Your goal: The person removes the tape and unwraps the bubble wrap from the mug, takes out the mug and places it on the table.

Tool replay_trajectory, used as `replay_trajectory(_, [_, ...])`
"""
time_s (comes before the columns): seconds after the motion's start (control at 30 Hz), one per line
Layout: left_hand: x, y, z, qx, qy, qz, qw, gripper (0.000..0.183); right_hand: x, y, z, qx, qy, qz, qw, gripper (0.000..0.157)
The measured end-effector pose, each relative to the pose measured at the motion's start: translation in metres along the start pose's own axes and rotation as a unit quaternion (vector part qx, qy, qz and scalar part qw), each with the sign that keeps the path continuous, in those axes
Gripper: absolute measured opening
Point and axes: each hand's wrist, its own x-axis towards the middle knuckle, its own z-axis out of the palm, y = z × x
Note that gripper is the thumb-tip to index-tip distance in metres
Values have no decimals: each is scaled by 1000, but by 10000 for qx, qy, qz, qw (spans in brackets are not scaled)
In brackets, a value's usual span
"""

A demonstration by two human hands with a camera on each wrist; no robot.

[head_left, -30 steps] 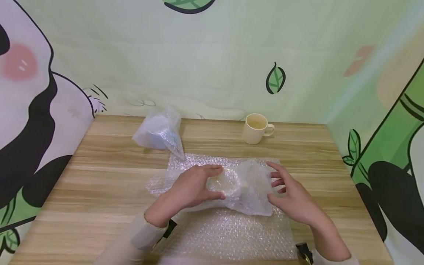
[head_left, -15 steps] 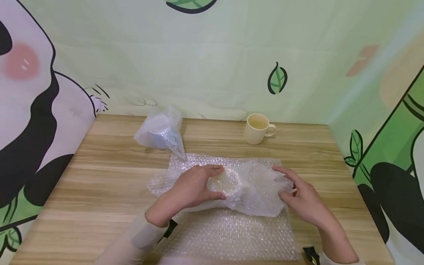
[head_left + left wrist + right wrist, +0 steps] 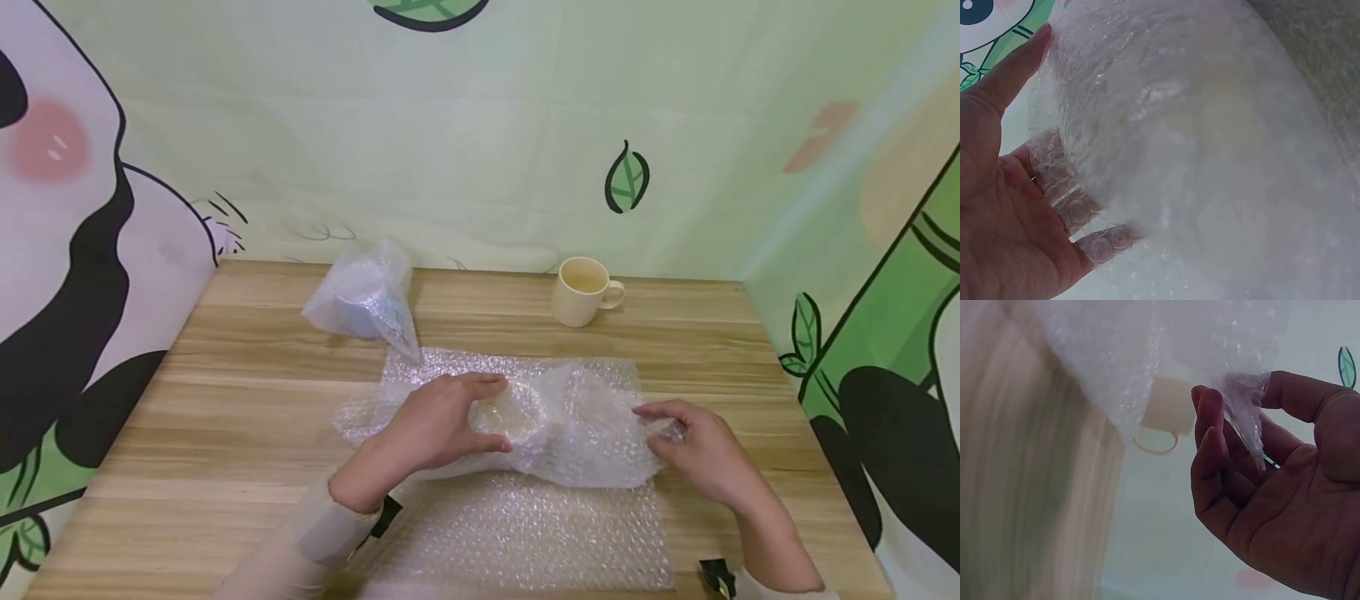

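A pale, round-topped item (image 3: 508, 414) lies inside crumpled bubble wrap (image 3: 592, 429) in the head view; its kind is hard to tell through the layers. My left hand (image 3: 435, 423) holds this bundle from the left, thumb and fingers spread around its side. In the left wrist view the fingers (image 3: 1019, 69) reach round the wrapped bulge (image 3: 1166, 125). At the bundle's right end my right hand (image 3: 705, 454) pinches a loose tail of the wrap. That twisted tail (image 3: 1249, 419) sits between thumb and fingers in the right wrist view.
Beneath the bundle a flat bubble-wrap sheet (image 3: 525, 533) covers the middle of the wooden table (image 3: 225, 417). A cream mug (image 3: 577, 293) stands at the back, right of centre. Another bubble-wrapped bundle (image 3: 363, 300), bluish inside, sits at the back left.
My right hand has moved right, from beside the bundle's loose end to pinching it, drawing that end out and narrowing it. The left hand keeps its place.
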Motion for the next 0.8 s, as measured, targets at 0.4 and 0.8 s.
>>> replay_trajectory(0.4, [1,-2,0,-56,-41,-49,10000,84,5,22,4,-395,-194,-6,9990,33])
replay_trajectory(0.8, [0,-3,0,-98,-76,-104,9999,84,11,36,9,-422,-616,164,9971,31])
